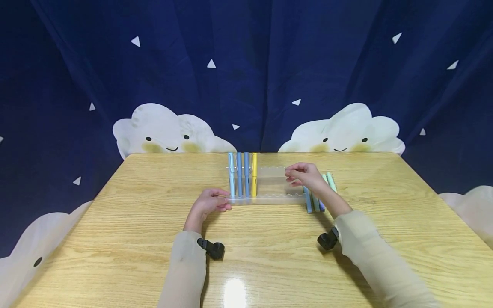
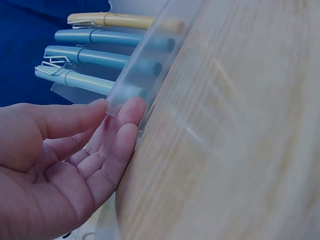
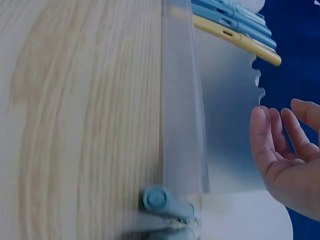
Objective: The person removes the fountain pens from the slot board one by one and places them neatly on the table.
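Observation:
A clear pen stand [image 1: 273, 199] with a notched back edge lies on the table. In its left part rest a light blue pen [image 1: 231, 175], two darker blue pens [image 1: 239, 175] and a yellow pen [image 1: 254, 179], side by side. My left hand [image 1: 211, 201] pinches the stand's front left corner between thumb and fingers, as the left wrist view shows on the clear strip [image 2: 150, 60]. Above the stand's right end, my right hand [image 1: 306, 175] hovers with loosely bent fingers near the notched edge. Nothing shows between those fingers in the right wrist view.
Several loose pens lie just right of the stand: blue ones [image 1: 308, 201] in front, pale green ones [image 1: 330, 182] behind, partly hidden by my right forearm. The wooden table [image 1: 135, 239] ends at a dark blue curtain [image 1: 246, 77] with cloud patterns.

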Tool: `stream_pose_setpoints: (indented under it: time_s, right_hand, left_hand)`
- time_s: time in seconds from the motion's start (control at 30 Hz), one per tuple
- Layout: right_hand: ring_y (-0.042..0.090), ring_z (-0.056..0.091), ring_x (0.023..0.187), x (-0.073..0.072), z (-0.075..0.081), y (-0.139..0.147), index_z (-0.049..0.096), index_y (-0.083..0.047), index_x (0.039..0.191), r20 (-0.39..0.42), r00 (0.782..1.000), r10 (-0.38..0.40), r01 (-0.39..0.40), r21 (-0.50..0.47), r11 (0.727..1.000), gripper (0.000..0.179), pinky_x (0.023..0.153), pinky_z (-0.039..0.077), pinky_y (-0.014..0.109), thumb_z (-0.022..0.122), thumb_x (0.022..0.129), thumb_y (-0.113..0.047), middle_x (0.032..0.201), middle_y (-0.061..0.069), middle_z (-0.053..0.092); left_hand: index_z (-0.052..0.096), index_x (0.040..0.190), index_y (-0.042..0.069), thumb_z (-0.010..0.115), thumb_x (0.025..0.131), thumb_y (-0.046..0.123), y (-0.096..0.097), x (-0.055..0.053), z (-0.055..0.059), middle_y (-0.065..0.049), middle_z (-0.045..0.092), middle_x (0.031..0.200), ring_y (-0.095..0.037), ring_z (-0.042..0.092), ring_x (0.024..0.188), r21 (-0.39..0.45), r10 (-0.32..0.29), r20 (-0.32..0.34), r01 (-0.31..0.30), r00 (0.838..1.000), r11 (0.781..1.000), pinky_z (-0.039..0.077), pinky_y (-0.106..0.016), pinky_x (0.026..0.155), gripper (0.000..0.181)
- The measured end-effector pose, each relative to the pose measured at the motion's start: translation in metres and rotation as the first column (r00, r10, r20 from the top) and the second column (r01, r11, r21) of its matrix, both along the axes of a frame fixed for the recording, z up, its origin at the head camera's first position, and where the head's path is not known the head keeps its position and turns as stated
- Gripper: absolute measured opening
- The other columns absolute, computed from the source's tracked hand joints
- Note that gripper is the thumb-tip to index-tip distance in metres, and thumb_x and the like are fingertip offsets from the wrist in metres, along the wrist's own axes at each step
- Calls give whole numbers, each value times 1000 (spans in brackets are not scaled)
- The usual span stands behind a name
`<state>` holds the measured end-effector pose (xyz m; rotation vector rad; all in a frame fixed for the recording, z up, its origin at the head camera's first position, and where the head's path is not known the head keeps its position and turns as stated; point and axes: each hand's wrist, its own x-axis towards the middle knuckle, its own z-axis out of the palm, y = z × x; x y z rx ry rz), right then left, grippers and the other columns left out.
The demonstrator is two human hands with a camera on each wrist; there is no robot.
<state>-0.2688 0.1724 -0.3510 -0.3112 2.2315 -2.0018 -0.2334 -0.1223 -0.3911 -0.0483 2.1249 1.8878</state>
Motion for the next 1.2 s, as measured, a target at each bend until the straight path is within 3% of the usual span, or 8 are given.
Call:
stream_pose_setpoints:
  time_s: [0.33, 0.57, 0.8, 0.97, 1.2]
  right_hand:
    - [15, 60, 72, 3, -6, -29, 48, 22, 102, -49, 999, 4, -7, -61, 998, 25, 64, 53, 31, 51, 86, 4, 83, 7, 59]
    - [15, 60, 74, 5, -11, -50, 49, 22, 103, -54, 998, -43, 39, -73, 997, 25, 64, 53, 29, 51, 85, 4, 84, 8, 59]
    - [10, 57, 77, 5, -17, -64, 51, 20, 105, -92, 995, -42, 37, -50, 998, 26, 72, 51, 35, 54, 86, 2, 98, 23, 57]
    - [6, 57, 77, 3, -21, -70, 52, 19, 105, -104, 995, -13, 8, -49, 999, 27, 78, 47, 46, 56, 85, 1, 101, 21, 58]
    - [9, 57, 80, 3, -22, -77, 52, 18, 108, -107, 994, 16, -22, -51, 998, 28, 82, 44, 48, 53, 85, 2, 108, 24, 55]
  left_hand:
    - [56, 101, -9, 53, 85, -4, -5, -3, -6, -18, 64, 76, -21, 64, 67, 50, -40, -46, 43, 998, 998, 52, -28, 63, 17]
    - [52, 108, -12, 49, 86, -7, 0, 1, -1, -14, 64, 74, -17, 63, 65, 0, 6, -1, -6, 1000, 1000, 51, -26, 63, 23]
    - [52, 110, -11, 49, 87, -5, -1, 0, 0, -11, 64, 74, -17, 63, 66, -5, -1, 6, 1, 1000, 1000, 51, -27, 63, 23]
    - [52, 109, -11, 50, 87, -5, 0, -1, -2, -12, 64, 74, -17, 63, 66, -7, -5, 1, 5, 1000, 1000, 51, -26, 63, 23]
    - [53, 109, -11, 50, 87, -5, 0, -1, -1, -13, 64, 75, -18, 63, 66, -8, 0, 4, 0, 1000, 1000, 51, -27, 64, 23]
